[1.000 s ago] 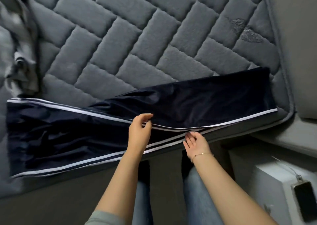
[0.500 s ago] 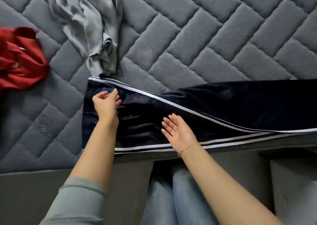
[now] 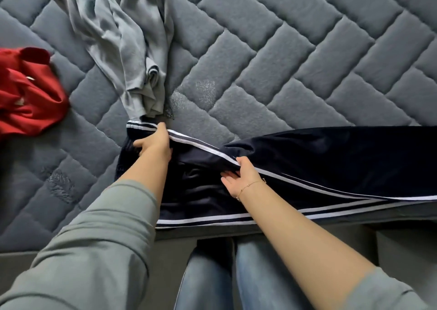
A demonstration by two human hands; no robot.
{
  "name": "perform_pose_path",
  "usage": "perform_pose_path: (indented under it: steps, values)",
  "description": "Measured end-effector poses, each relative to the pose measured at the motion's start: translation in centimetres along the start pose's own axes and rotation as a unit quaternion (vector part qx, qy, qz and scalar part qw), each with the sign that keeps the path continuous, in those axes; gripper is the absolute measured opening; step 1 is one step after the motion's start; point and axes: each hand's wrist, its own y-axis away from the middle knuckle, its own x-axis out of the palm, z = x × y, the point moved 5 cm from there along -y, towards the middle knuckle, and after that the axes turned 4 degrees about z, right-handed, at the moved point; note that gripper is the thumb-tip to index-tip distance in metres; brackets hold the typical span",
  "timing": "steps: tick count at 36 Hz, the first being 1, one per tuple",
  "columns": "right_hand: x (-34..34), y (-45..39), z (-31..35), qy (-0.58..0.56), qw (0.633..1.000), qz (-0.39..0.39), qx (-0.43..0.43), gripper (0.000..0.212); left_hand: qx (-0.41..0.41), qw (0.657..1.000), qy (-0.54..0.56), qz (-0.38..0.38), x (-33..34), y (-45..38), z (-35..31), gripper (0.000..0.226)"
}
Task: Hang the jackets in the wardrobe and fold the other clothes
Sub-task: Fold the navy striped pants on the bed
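Dark navy track trousers point(image 3: 319, 165) with white side stripes lie folded lengthwise along the near edge of the grey quilted mattress point(image 3: 272, 56), running off to the right. My left hand point(image 3: 155, 141) grips their left end at the striped far edge. Further right, my right hand point(image 3: 238, 174) grips the same striped edge, thumb on top and fingers below. A crumpled grey garment point(image 3: 127, 42) lies just beyond the left end of the trousers. A red garment point(image 3: 28, 94) lies bunched at the far left.
The mattress edge and grey bed frame point(image 3: 78, 262) run along the bottom. My jeans-clad legs point(image 3: 236, 276) stand against the frame. The quilted surface stretches to the back and right.
My view shifted left along the trousers, bringing the grey and red garments into sight. Both hands moved from the near striped edge to the far one and now grip it.
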Motion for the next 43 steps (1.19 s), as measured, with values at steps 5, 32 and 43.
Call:
perform_pose_path:
  steps: [5,32,43]
  values:
    - [-1.1,0.0,-0.7,-0.013,0.996,-0.03,-0.078,0.012,0.079,0.995,0.056,-0.012,-1.6,0.6,1.3,0.038]
    - [-8.5,0.0,-9.1,-0.174,0.964,0.017,-0.199,0.013,-0.053,0.894,0.323,0.305,-17.6,-3.4,13.6,0.018]
    - [-12.4,-0.7,-9.2,-0.154,0.958,-0.049,-0.235,0.011,-0.074,0.913,0.338,0.213,-18.5,-3.6,15.6,0.027]
